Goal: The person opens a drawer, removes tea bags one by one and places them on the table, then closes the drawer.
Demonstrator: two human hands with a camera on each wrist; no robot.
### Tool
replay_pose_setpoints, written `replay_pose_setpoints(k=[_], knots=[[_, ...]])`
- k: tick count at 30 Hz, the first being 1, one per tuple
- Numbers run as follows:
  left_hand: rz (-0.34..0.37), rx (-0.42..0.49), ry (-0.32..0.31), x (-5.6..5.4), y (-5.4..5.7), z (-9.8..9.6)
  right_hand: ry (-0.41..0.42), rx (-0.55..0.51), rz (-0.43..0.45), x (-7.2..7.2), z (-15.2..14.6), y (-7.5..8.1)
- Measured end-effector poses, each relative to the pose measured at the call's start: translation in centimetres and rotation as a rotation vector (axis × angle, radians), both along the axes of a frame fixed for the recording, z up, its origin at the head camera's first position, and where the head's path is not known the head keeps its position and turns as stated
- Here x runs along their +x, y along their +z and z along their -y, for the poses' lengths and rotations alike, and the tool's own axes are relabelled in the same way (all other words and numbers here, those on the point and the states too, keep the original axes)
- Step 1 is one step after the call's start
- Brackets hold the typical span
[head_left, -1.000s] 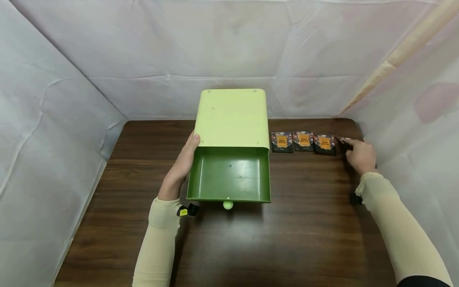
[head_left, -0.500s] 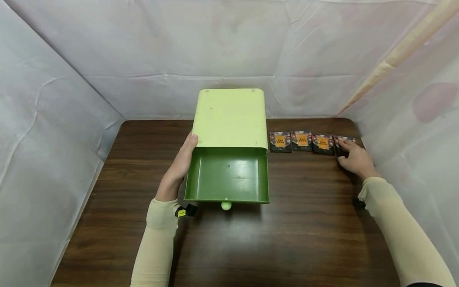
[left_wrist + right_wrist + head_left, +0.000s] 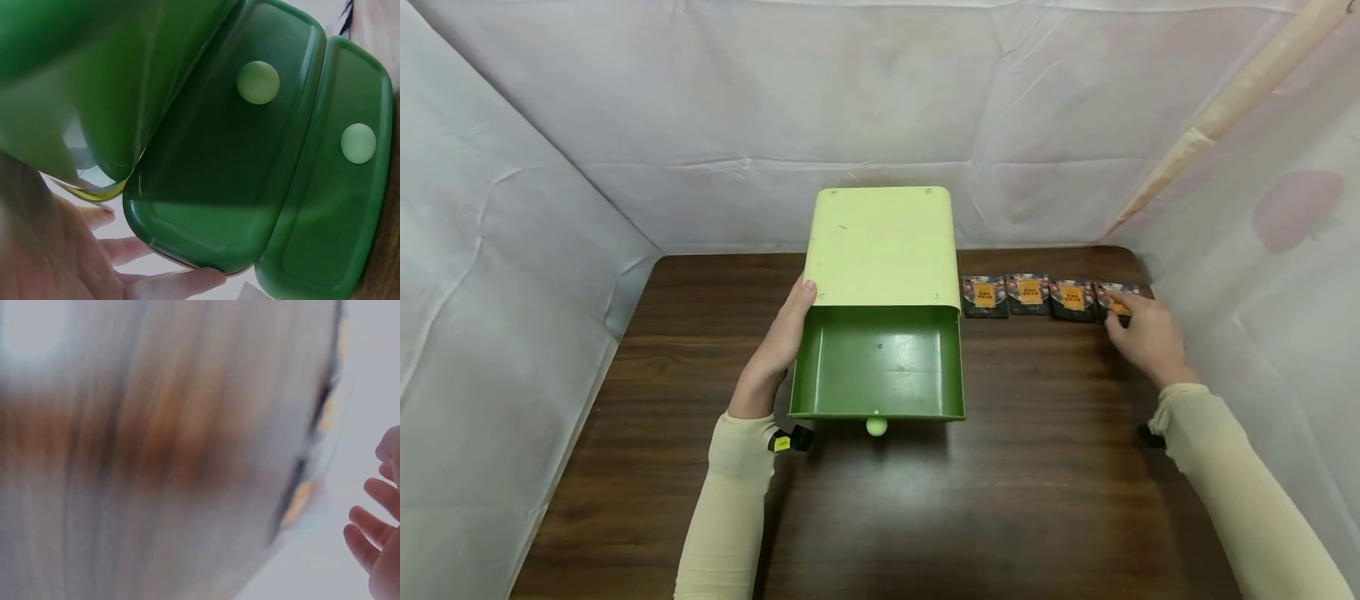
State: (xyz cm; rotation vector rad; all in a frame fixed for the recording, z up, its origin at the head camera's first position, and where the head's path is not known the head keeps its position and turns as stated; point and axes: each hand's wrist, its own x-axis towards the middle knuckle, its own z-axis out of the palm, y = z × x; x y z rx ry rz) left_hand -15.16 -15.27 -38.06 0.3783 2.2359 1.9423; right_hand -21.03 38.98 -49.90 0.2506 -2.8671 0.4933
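Note:
A light green drawer cabinet [image 3: 883, 246] stands at mid-table with its top drawer [image 3: 880, 367] pulled out. My left hand [image 3: 777, 342] lies along the cabinet's left side, thumb at the top edge; in the left wrist view its fingers [image 3: 178, 284] are extended against the side. Several flat dark packets with orange labels, including the leftmost packet [image 3: 985, 297], lie in a row right of the cabinet. My right hand [image 3: 1150, 333] is at the rightmost packet [image 3: 1105, 295] and partly covers it. Its fingers look loose and parted in the right wrist view, gripping nothing.
Two lower drawers, the middle drawer [image 3: 206, 156] and the bottom drawer [image 3: 325, 206], are closed and have round pale knobs. The brown wooden table [image 3: 1000, 500] meets white sheeting [image 3: 880, 100] at the back and sides.
My right hand has shifted from the rightmost packet's far side to its near right side. That packet now lies flatter, in line with the others. The left hand stays on the cabinet.

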Motion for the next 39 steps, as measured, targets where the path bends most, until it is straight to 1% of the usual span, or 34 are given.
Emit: replay_pose_setpoints(k=[2,4,5,7,10,13,16,19,24,26,28,32,36,39], knots=[[0.003,0.006,0.003,0.1,0.0,0.1,0.039,0.017,-0.122,0.9,1.7,1.4],[0.002,0.012,0.001,0.2,0.0,0.3,0.076,0.024,-0.247,2.0,3.8,3.1],[0.002,0.012,0.002,0.3,-0.1,0.4,0.094,0.019,-0.305,2.6,4.9,4.0],[0.002,0.013,0.002,0.3,-0.1,0.5,0.133,-0.024,-0.401,4.0,7.2,5.8],[0.002,0.010,0.008,0.4,-0.1,0.7,0.196,-0.103,-0.491,6.0,10.4,8.5],[0.003,0.011,0.017,0.5,-0.2,0.9,0.260,-0.171,-0.549,7.7,13.2,10.8],[0.009,0.011,0.019,0.5,-0.2,1.1,0.309,-0.215,-0.606,9.1,15.6,12.5],[0.021,0.013,0.009,0.5,-0.2,1.1,0.346,-0.246,-0.669,10.6,17.8,13.7],[0.019,0.023,-0.009,0.4,-0.2,0.9,0.396,-0.324,-0.788,13.1,21.8,14.9],[0.014,0.022,-0.014,0.4,-0.1,0.7,0.429,-0.348,-0.820,13.9,23.3,15.1],[0.012,0.019,-0.014,0.3,0.0,0.6,0.468,-0.359,-0.831,14.7,24.7,15.1],[0.008,0.006,-0.014,0.3,0.1,0.5,0.537,-0.349,-0.790,15.9,26.9,14.5],[0.010,-0.001,-0.019,0.3,0.2,0.5,0.563,-0.314,-0.734,16.9,28.7,13.2],[0.010,0.002,-0.015,-0.3,-0.6,0.7,0.570,-0.252,-0.726,17.7,30.0,12.0]])
